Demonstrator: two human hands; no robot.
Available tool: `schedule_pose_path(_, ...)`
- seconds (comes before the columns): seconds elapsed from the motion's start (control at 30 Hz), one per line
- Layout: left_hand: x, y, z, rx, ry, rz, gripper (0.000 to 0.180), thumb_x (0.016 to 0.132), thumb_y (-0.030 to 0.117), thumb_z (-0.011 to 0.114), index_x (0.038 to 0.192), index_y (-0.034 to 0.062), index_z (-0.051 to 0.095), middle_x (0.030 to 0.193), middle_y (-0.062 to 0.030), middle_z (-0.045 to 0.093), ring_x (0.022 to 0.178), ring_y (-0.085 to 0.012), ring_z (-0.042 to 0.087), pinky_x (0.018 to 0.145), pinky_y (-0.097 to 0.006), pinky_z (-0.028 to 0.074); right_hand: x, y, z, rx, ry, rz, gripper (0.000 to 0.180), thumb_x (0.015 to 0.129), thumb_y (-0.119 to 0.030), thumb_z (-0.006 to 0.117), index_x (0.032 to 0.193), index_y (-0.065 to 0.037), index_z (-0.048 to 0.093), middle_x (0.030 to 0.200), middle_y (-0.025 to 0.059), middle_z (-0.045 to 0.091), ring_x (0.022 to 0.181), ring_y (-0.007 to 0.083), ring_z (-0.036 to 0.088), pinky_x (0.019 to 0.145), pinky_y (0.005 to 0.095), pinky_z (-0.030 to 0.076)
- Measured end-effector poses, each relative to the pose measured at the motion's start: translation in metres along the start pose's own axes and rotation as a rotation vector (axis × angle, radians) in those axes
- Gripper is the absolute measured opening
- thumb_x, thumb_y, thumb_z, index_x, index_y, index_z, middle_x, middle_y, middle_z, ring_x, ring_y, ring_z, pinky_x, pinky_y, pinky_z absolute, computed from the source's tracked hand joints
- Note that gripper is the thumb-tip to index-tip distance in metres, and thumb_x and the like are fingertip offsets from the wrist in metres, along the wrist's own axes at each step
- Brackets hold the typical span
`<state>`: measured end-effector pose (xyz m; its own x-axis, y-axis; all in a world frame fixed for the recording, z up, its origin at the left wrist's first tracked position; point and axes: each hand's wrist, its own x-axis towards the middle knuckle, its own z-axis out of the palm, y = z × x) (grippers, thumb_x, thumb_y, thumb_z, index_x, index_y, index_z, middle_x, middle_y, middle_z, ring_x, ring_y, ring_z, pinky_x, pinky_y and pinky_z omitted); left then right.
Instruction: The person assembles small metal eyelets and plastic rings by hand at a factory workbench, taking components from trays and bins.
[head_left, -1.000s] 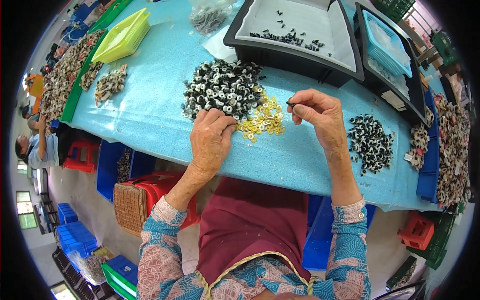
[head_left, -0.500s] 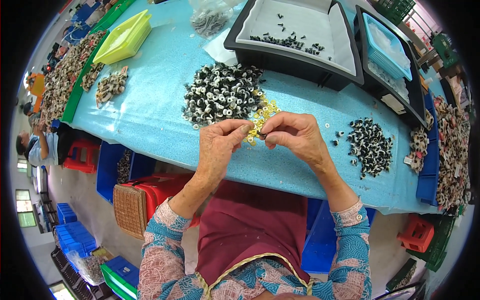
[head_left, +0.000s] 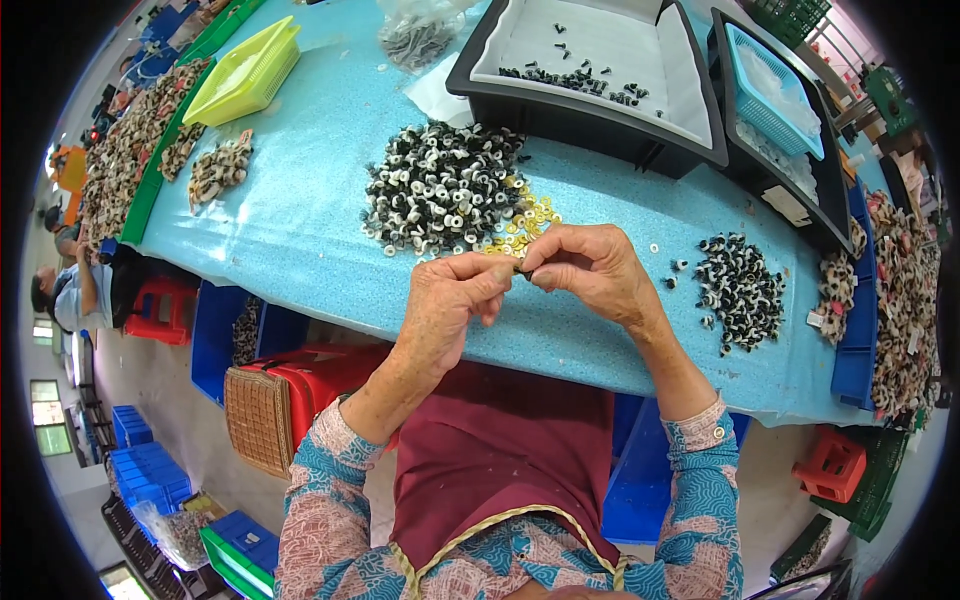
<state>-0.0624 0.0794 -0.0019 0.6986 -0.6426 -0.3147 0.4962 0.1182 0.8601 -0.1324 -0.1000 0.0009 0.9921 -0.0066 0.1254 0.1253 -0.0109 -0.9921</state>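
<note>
both hands are working just inside the near edge of the table covered in pale-blue sheeting [head_left: 320, 190], in front of a loose scatter of flat yellow rings [head_left: 530, 215]. right hand [head_left: 598, 278] is pinching a tiny dark piece [head_left: 522, 273] between thumb and forefinger. left hand [head_left: 445, 305] is pressing thumb and forefinger together at the same spot; cannot tell whether a ring is sitting in that pinch. the piece is lying between the two sets of fingertips, mostly hidden. a big heap of small black-and-white parts [head_left: 440, 190] is spreading behind the left hand; a smaller dark heap [head_left: 738, 290] is sitting toward the table's right end. judging by the pose, the right hand should be steadying the piece while the left is making fine adjustments, both pinches lining up squarely, since something this small could be tilting and slipping. keeping fingertips inside the near edge would be letting drops land on the sheeting.
</note>
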Motion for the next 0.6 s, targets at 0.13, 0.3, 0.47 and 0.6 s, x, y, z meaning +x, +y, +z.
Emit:
schedule_pose_path(0.13,-0.004,0.0,-0.003,-0.074,-0.071,-0.083,0.015,0.079,0.011,0.069,0.086,-0.0019,0.067,0.068,-0.0026,0.059,0.053,-0.0082,0.05,0.045,-0.021,0.039,-0.001,-0.008,0.0,-0.003,-0.078,-0.009,0.017,0.075,-0.001,0.068,0.092,0.0,0.066,0.083,0.0051,0.063,0.073,0.0113,0.059,0.065,0.0238,0.048)
schedule_pose_path(0.3,-0.007,-0.005,0.0,-0.223,-0.146,-0.21,0.013,0.078,0.01,0.071,0.082,0.0004,0.063,0.066,-0.0004,0.058,0.052,-0.0069,0.049,0.044,-0.02,0.037,-0.001,-0.013,-0.007,-0.135,-0.231,-0.099,0.023,0.075,-0.005,0.068,0.096,0.0,0.067,0.082,0.0074,0.064,0.073,0.0137,0.06,0.065,0.0234,0.048)
schedule_pose_path(0.47,-0.011,-0.011,0.006,-0.233,-0.073,-0.109,0.012,0.077,0.009,0.072,0.081,0.0025,0.062,0.065,0.0003,0.057,0.051,-0.006,0.048,0.042,-0.019,0.036,-0.005,-0.013,0.002,0.067,-0.135,0.002,0.019,0.077,0.001,0.064,0.096,0.002,0.066,0.082,0.007,0.063,0.071,0.0116,0.058,0.064,0.0235,0.049)
schedule_pose_path(0.6,-0.012,-0.023,0.014,-0.129,0.055,0.164,0.012,0.076,0.008,0.072,0.08,0.0027,0.061,0.068,-0.0017,0.061,0.054,-0.0066,0.053,0.044,-0.019,0.038,-0.003,-0.01,0.0,0.03,-0.115,0.015,0.018,0.076,0.003,0.064,0.094,0.002,0.066,0.082,0.0068,0.063,0.072,0.0119,0.059,0.065,0.0235,0.049)
